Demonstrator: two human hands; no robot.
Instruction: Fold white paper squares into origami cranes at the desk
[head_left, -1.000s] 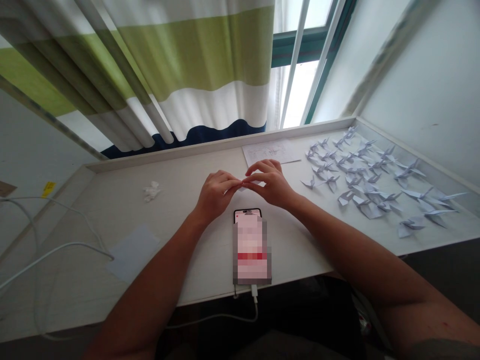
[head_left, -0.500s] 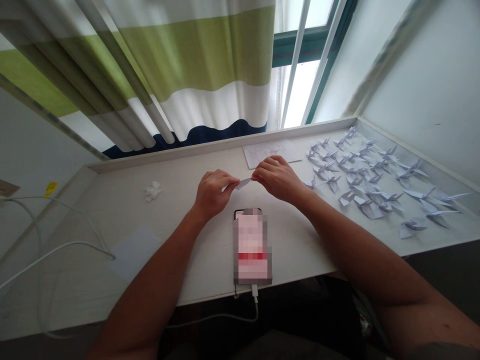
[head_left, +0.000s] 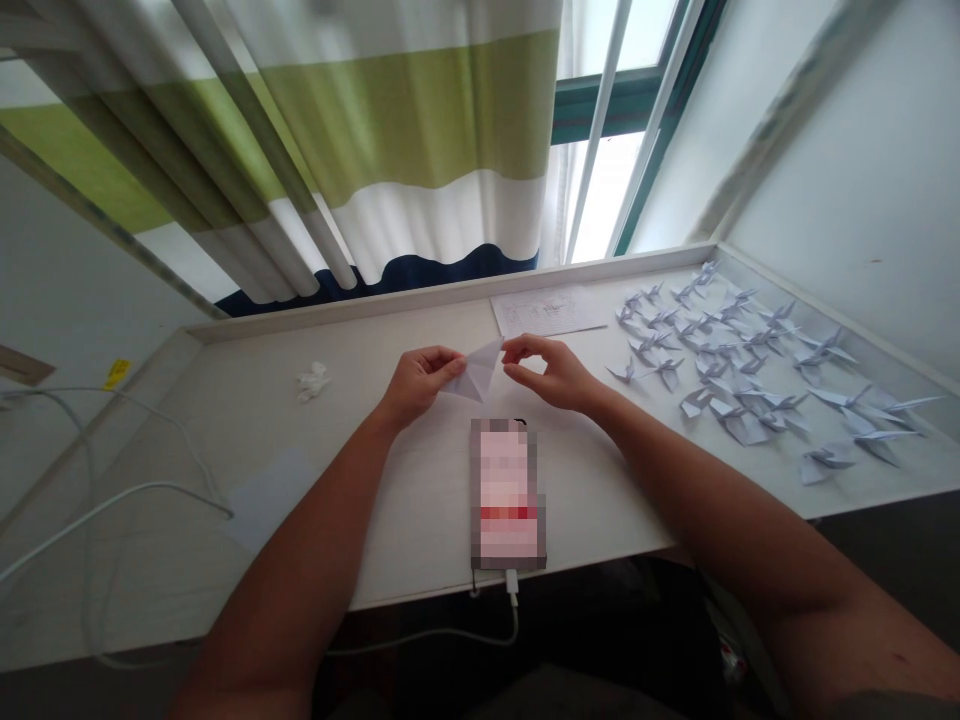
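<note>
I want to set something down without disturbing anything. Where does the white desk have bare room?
The white desk is bare between the crumpled white wad and the left hand, and between the rectangular pink-screened phone and the right forearm. It is crowded at the right end, with folded white paper cranes.

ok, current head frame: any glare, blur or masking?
Head view: window blown out, curtain backlit; same view, phone screen pixelated into blocks; same view, folded paper in left hand low-contrast against white table, far sheet's print unreadable.
</note>
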